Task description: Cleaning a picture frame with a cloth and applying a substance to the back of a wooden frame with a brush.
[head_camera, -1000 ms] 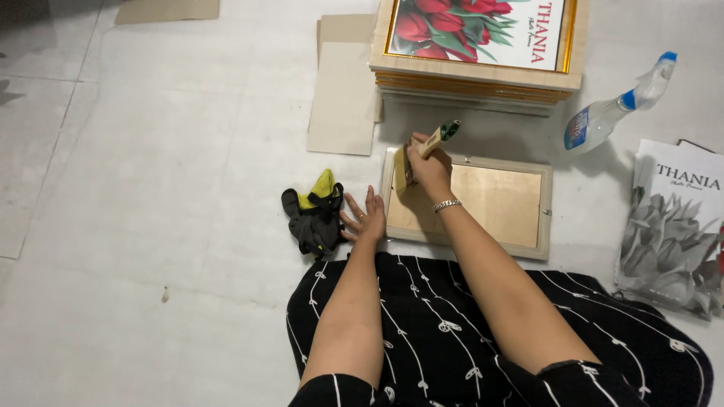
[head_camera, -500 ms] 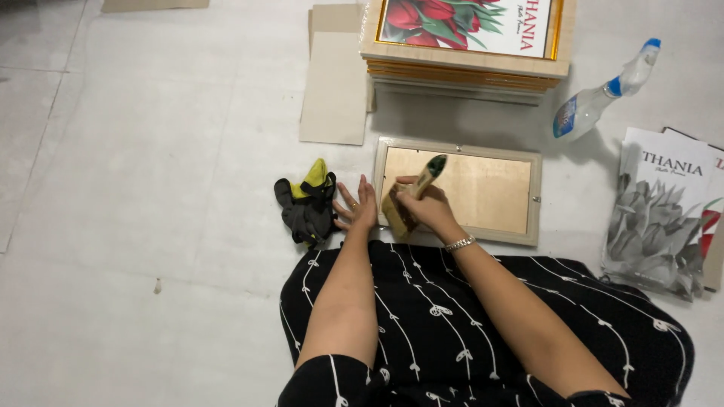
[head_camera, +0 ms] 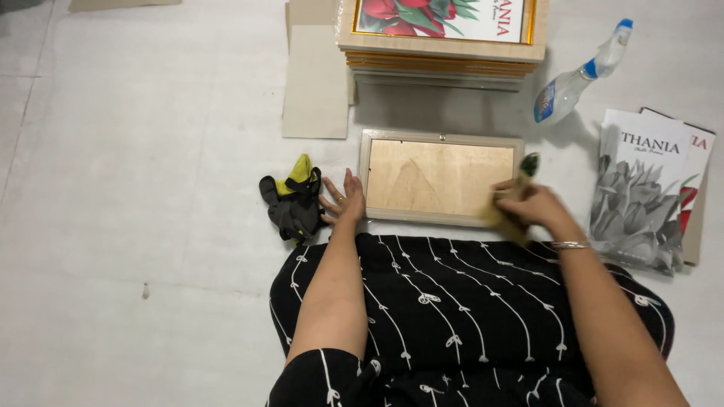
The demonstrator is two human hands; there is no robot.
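The wooden picture frame (head_camera: 441,178) lies face down on the floor (head_camera: 151,188) just beyond the person's lap, its long axis running left to right. The right hand (head_camera: 532,207), fingers curled around a yellowish cloth (head_camera: 501,211), presses on the frame's near right corner. The left hand (head_camera: 345,202) rests with fingers spread at the frame's left edge, beside dark gloves (head_camera: 292,200).

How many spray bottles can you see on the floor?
1. The spray bottle lies tilted on the floor, right of the stacked frames; others may be out of view.
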